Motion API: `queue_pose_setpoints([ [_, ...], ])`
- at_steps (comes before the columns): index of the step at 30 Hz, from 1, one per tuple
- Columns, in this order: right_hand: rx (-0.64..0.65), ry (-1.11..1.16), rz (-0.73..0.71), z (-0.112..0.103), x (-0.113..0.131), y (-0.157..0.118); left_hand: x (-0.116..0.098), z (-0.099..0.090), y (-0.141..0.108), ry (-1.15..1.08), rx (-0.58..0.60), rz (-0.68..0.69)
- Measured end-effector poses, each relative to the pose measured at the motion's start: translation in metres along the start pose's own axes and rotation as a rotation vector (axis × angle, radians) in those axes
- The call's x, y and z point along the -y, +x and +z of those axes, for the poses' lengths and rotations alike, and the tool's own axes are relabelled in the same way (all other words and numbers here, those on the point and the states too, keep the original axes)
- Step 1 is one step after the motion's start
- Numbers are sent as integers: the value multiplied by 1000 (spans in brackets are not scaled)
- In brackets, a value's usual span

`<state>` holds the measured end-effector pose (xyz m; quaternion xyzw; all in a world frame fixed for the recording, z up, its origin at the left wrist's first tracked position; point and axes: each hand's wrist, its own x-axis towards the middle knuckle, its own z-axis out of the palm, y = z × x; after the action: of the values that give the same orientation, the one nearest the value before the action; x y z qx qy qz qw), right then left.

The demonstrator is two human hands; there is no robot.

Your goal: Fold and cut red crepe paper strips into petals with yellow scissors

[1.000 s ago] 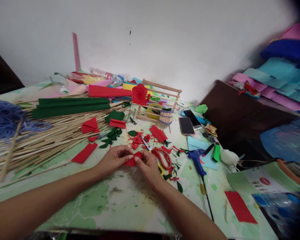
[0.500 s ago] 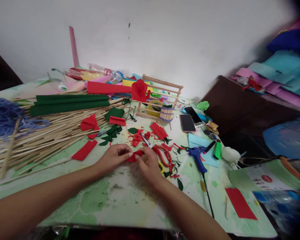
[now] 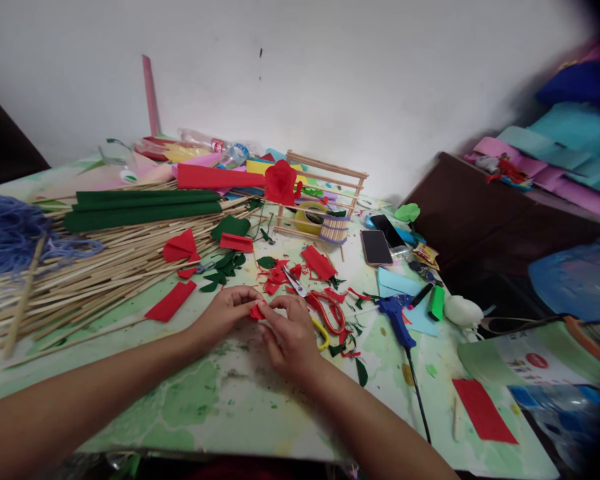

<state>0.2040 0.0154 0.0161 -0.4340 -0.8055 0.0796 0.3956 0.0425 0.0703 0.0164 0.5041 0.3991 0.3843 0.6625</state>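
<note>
A small piece of red paper (image 3: 257,311) is pinched between my two hands above the front middle of the table; my fingers cover much of it. My left hand (image 3: 230,313) grips it from the left, thumb and fingertips together. From the right, my right hand (image 3: 291,333) closes its fingers on the same piece. Just beyond the right hand lie red-handled scissors (image 3: 330,313), with a yellow handle loop (image 3: 322,335) beside them. Red and green paper scraps (image 3: 275,275) surround the blades. Behind stands a stick frame (image 3: 325,172) bearing a red paper flower (image 3: 281,182).
A pile of thin sticks (image 3: 125,267) with rolled green paper (image 3: 145,208) fills the left, beside blue yarn (image 3: 10,233). A blue glue gun (image 3: 397,320), phones (image 3: 377,247) and a green-and-orange container (image 3: 525,353) stand at right. A wall rises behind.
My right-hand fingers have shifted over the red paper, and less of it shows now. The left hand keeps its pinch. The whole view has moved slightly.
</note>
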Motion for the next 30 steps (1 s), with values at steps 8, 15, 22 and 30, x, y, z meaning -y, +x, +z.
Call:
queue_pose_setpoints([
  [8,-20,56,44,1,-3,-1,2,1,-1,-181,38,-59],
  [15,-39,230,70,3,-7,-1,0,2,-2,-136,43,-26],
  [22,-40,291,92,5,-5,1,-2,1,-1,-82,91,14],
  [30,-106,165,211,-36,-10,11,0,-5,0,78,93,0],
])
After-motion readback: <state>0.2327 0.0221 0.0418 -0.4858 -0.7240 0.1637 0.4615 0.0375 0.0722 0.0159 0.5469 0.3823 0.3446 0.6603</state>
